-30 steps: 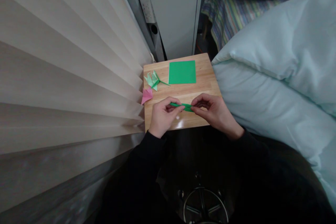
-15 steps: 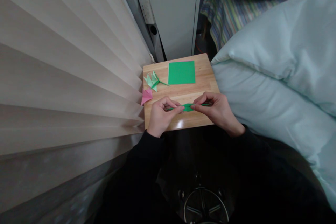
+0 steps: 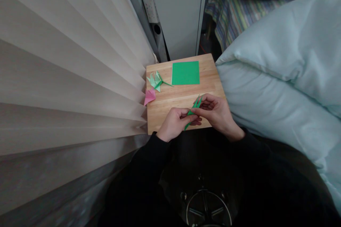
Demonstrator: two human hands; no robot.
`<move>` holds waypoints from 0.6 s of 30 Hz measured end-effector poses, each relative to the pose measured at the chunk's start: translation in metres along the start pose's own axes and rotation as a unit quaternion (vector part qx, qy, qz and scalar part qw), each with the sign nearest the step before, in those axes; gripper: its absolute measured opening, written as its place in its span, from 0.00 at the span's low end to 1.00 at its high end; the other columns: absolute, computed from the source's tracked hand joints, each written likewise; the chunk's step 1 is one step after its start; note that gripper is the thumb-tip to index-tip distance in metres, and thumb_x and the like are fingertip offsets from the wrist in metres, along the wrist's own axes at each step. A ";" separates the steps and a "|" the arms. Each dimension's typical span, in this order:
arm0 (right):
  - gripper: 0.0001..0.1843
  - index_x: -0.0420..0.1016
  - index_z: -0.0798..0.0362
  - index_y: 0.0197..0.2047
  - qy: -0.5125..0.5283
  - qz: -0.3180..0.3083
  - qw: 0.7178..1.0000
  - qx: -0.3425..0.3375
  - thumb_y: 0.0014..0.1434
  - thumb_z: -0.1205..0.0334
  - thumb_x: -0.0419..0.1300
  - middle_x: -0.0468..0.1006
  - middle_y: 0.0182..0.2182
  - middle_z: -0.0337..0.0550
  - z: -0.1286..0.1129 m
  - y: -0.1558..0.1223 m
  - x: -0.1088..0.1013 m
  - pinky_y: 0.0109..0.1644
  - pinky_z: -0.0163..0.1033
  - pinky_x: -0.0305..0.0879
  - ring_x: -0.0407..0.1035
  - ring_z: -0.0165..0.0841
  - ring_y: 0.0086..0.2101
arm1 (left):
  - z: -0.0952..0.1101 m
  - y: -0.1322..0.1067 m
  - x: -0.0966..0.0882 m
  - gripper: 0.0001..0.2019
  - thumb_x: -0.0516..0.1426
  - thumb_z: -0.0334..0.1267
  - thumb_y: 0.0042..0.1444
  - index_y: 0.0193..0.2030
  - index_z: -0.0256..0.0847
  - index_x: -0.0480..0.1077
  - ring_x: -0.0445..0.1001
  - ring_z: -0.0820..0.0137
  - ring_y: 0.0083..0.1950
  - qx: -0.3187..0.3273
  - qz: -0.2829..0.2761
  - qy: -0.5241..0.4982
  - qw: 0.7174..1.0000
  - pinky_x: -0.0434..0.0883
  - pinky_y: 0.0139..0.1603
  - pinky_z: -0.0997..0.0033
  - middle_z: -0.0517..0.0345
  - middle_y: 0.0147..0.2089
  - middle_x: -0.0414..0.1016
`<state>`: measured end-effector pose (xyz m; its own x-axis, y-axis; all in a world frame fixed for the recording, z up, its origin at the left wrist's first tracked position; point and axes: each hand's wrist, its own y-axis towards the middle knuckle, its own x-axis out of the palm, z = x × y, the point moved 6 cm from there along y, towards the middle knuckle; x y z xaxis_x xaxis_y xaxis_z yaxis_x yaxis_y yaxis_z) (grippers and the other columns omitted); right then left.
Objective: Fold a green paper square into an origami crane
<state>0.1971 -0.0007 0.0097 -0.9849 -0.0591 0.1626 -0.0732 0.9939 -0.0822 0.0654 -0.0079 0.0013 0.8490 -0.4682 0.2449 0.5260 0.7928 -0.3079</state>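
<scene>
Between my two hands, over the near edge of the wooden board, is a folded green origami paper (image 3: 196,104) with narrow points at its upper end. My left hand (image 3: 179,120) pinches its lower part between thumb and fingers. With thumb and fingertips, my right hand (image 3: 216,112) grips its upper part from the right. The paper slants, its split points toward the far right and its lower tip toward me. My fingers hide part of its middle.
On the wooden board (image 3: 165,104) lie a stack of square green paper (image 3: 185,73), a folded green origami flower (image 3: 157,81) and a pink folded paper (image 3: 150,96). A pleated curtain (image 3: 80,78) borders the left, a pale blue quilt (image 3: 266,85) the right, a white cabinet (image 3: 178,21) the back.
The green folded paper has turned from lying crosswise to slanting upright, its split points now showing. My left hand has shifted right and nearer me, so the hands are closer together.
</scene>
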 end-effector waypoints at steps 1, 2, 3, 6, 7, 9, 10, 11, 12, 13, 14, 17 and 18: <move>0.22 0.75 0.51 0.31 0.005 0.001 1.000 -0.001 0.45 0.47 0.78 0.80 0.28 0.38 -0.001 0.000 0.000 0.33 0.39 0.74 0.73 0.31 0.28 | -0.001 0.001 0.001 0.20 0.72 0.53 0.48 0.30 0.35 0.77 0.84 0.62 0.33 0.000 0.004 -0.008 1.000 0.83 0.43 0.57 0.51 0.32 0.83; 0.21 0.75 0.51 0.30 0.010 0.003 1.000 -0.004 0.45 0.47 0.78 0.80 0.28 0.38 -0.001 0.000 0.000 0.34 0.39 0.74 0.74 0.31 0.29 | -0.002 0.001 0.000 0.21 0.72 0.54 0.48 0.29 0.35 0.77 0.84 0.62 0.32 0.001 0.012 -0.013 1.000 0.83 0.44 0.56 0.51 0.31 0.83; 0.21 0.76 0.51 0.30 0.011 0.005 1.000 -0.006 0.45 0.47 0.78 0.80 0.28 0.38 -0.001 0.000 -0.001 0.35 0.40 0.74 0.74 0.31 0.29 | -0.003 0.002 0.000 0.21 0.72 0.54 0.48 0.29 0.35 0.78 0.84 0.61 0.33 0.004 0.021 -0.015 1.000 0.83 0.44 0.55 0.51 0.30 0.83; 0.19 0.77 0.50 0.29 0.011 0.007 1.000 -0.001 0.47 0.46 0.77 0.80 0.28 0.38 -0.001 0.000 0.000 0.33 0.40 0.73 0.72 0.31 0.28 | -0.003 0.002 -0.001 0.22 0.71 0.56 0.49 0.28 0.36 0.78 0.85 0.61 0.33 0.012 0.040 -0.003 0.999 0.83 0.47 0.53 0.51 0.30 0.83; 0.19 0.77 0.50 0.29 0.013 0.004 1.000 0.005 0.47 0.46 0.76 0.80 0.27 0.38 -0.001 0.000 0.000 0.32 0.40 0.72 0.72 0.31 0.27 | -0.003 0.001 -0.001 0.22 0.71 0.56 0.49 0.29 0.36 0.79 0.85 0.61 0.33 0.015 0.041 0.003 0.999 0.83 0.47 0.53 0.51 0.30 0.83; 0.19 0.77 0.49 0.29 0.018 -0.010 1.000 0.018 0.48 0.45 0.76 0.78 0.26 0.37 0.000 -0.001 0.002 0.29 0.39 0.71 0.70 0.31 0.26 | 0.000 0.001 0.001 0.21 0.70 0.56 0.51 0.31 0.36 0.79 0.85 0.61 0.34 0.027 0.035 0.011 0.999 0.83 0.48 0.53 0.51 0.31 0.83; 0.19 0.76 0.49 0.29 0.020 -0.022 0.999 0.025 0.48 0.45 0.76 0.77 0.26 0.37 0.000 -0.001 0.003 0.28 0.39 0.70 0.70 0.31 0.26 | 0.001 0.000 0.002 0.20 0.70 0.55 0.52 0.32 0.37 0.79 0.85 0.61 0.35 0.034 0.028 0.016 0.999 0.83 0.49 0.54 0.51 0.31 0.84; 0.20 0.75 0.49 0.28 0.021 -0.035 0.999 0.031 0.49 0.45 0.76 0.76 0.26 0.36 0.001 -0.001 0.004 0.27 0.38 0.69 0.69 0.30 0.25 | 0.003 0.000 0.002 0.19 0.69 0.54 0.53 0.33 0.37 0.80 0.85 0.61 0.35 0.042 0.020 0.021 0.999 0.82 0.49 0.55 0.51 0.32 0.84; 0.20 0.75 0.49 0.28 0.020 -0.048 0.998 0.034 0.49 0.45 0.76 0.75 0.25 0.35 0.001 -0.001 0.005 0.26 0.38 0.68 0.68 0.30 0.25 | 0.004 -0.001 0.003 0.18 0.69 0.54 0.54 0.33 0.37 0.80 0.85 0.61 0.35 0.050 0.012 0.031 0.998 0.82 0.48 0.56 0.51 0.32 0.84; 0.20 0.74 0.50 0.29 0.016 -0.061 0.997 0.033 0.50 0.45 0.75 0.74 0.25 0.35 0.000 -0.001 0.005 0.26 0.38 0.67 0.68 0.30 0.25 | 0.005 -0.001 0.002 0.17 0.68 0.53 0.56 0.34 0.38 0.80 0.85 0.62 0.35 0.057 0.007 0.048 0.997 0.82 0.48 0.57 0.51 0.32 0.84; 0.20 0.74 0.50 0.30 0.006 -0.073 0.997 0.026 0.51 0.45 0.75 0.74 0.25 0.35 -0.001 -0.001 0.004 0.27 0.38 0.67 0.68 0.30 0.25 | 0.006 -0.001 0.001 0.15 0.66 0.51 0.58 0.34 0.38 0.80 0.84 0.62 0.36 0.066 0.006 0.076 0.995 0.82 0.47 0.59 0.52 0.32 0.84; 0.14 0.76 0.51 0.32 -0.099 -0.082 0.991 -0.034 0.56 0.51 0.73 0.76 0.29 0.37 -0.008 0.000 -0.001 0.36 0.41 0.70 0.71 0.32 0.30 | 0.011 -0.003 -0.007 0.10 0.62 0.39 0.63 0.33 0.41 0.82 0.84 0.63 0.35 0.099 0.045 0.226 0.968 0.79 0.42 0.64 0.53 0.31 0.84; 0.11 0.77 0.51 0.32 -0.150 -0.078 0.983 -0.064 0.57 0.54 0.72 0.77 0.30 0.38 -0.011 0.000 -0.003 0.39 0.42 0.69 0.72 0.33 0.32 | 0.012 -0.004 -0.010 0.10 0.60 0.35 0.63 0.33 0.42 0.82 0.83 0.63 0.35 0.108 0.064 0.282 0.951 0.77 0.41 0.65 0.54 0.32 0.84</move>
<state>0.2019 0.0010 0.0203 -0.9664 -0.2177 -0.1365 -0.2261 0.9729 0.0489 0.0541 -0.0017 0.0108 0.8294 -0.4485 -0.3331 0.4449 0.8909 -0.0919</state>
